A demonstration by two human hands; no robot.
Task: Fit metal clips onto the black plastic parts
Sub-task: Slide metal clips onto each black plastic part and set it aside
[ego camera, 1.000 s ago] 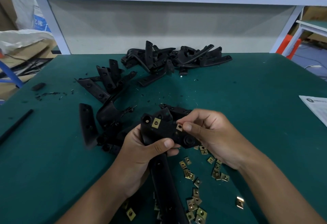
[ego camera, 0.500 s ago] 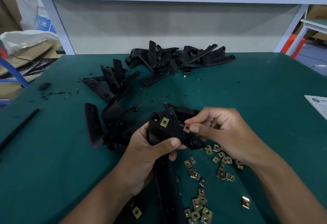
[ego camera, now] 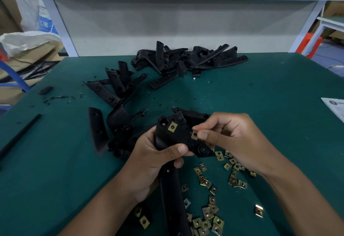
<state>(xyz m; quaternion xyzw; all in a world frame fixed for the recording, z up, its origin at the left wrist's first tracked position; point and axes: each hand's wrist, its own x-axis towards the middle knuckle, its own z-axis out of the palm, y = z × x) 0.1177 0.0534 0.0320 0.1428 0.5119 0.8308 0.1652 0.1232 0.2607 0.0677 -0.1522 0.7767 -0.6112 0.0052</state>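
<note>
The left hand (ego camera: 154, 163) grips a black plastic part (ego camera: 175, 137) above the green bench (ego camera: 55, 180). One gold clip (ego camera: 172, 126) already sits on it. The right hand (ego camera: 232, 140) pinches a second clip (ego camera: 194, 134) against the part's edge. I think this clip could slide on crooked if pushed at a slant. It is small and could slip from the fingers and drop among the loose clips (ego camera: 206, 215) below. If the left hand eases its hold, the part could twist away.
</note>
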